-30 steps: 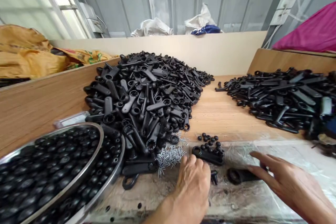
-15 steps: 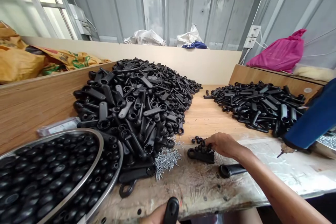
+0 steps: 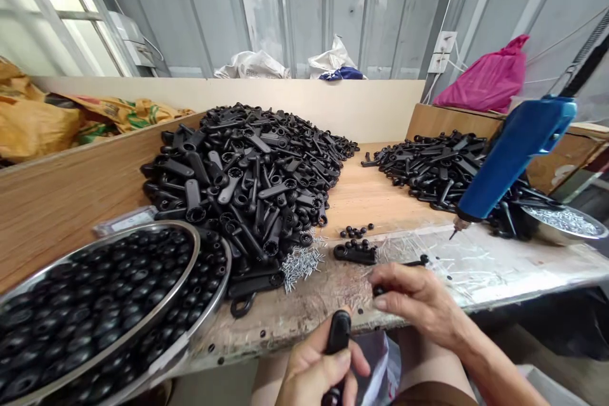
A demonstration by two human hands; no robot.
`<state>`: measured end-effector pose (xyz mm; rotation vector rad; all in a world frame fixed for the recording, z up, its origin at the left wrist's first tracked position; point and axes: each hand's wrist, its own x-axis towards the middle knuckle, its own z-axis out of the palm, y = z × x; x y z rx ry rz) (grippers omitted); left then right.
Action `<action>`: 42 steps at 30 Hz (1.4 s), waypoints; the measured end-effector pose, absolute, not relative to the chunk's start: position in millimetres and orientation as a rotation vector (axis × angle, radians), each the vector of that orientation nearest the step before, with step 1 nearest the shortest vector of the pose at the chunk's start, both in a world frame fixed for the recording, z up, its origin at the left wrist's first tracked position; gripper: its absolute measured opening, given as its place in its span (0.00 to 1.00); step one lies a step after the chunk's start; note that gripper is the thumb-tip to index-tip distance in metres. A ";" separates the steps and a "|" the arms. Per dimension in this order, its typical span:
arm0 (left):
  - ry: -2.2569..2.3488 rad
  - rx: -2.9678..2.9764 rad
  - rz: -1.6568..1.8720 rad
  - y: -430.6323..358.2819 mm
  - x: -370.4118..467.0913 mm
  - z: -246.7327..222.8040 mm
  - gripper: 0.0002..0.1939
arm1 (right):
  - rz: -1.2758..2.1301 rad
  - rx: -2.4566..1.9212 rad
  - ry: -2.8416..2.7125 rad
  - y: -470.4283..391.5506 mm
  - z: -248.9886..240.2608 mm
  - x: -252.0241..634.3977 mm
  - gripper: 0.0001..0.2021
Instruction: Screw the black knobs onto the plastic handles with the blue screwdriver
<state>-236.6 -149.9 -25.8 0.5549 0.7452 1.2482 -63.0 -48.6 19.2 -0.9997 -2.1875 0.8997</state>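
In the head view my left hand (image 3: 311,365) is wrapped round a black plastic crank handle (image 3: 339,332) at the table's front edge. To its right, my right hand (image 3: 419,301) pinches a small black knob (image 3: 379,290) between thumb and fingers. Behind my right hand, another crank handle (image 3: 419,261) lies partly hidden. One more black handle (image 3: 354,254) rests on the worktop, with several loose round knobs (image 3: 354,231) on and behind it. A little heap of silver screws (image 3: 302,266) is to the left of these.
A large pile of black crank handles (image 3: 247,171) fills the middle left; a smaller pile (image 3: 428,168) is at right. Metal bowls of black knobs (image 3: 104,304) stand at front left. A blue electric screwdriver (image 3: 511,155) hangs at right, near a bowl of screws (image 3: 564,225).
My right hand has come back from the loose knobs towards my left hand, with a knob in its fingers. My left hand has risen further into view with its handle. The view has shifted rightwards.
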 end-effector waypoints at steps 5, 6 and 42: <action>0.934 0.650 1.345 -157.5 -205.2 -10.4 0.19 | 1.713 -0.689 -1.418 -101.2 -0.2 -70.5 0.11; 0.986 0.681 1.362 -159.8 -200.4 -9.7 0.20 | 1.787 -0.689 -1.329 -106.7 -2.9 -70.9 0.11; 1.881 2.140 1.510 -172.1 -192.4 -53.9 0.29 | 0.966 -0.776 -1.509 -131.0 -22.0 -83.8 0.05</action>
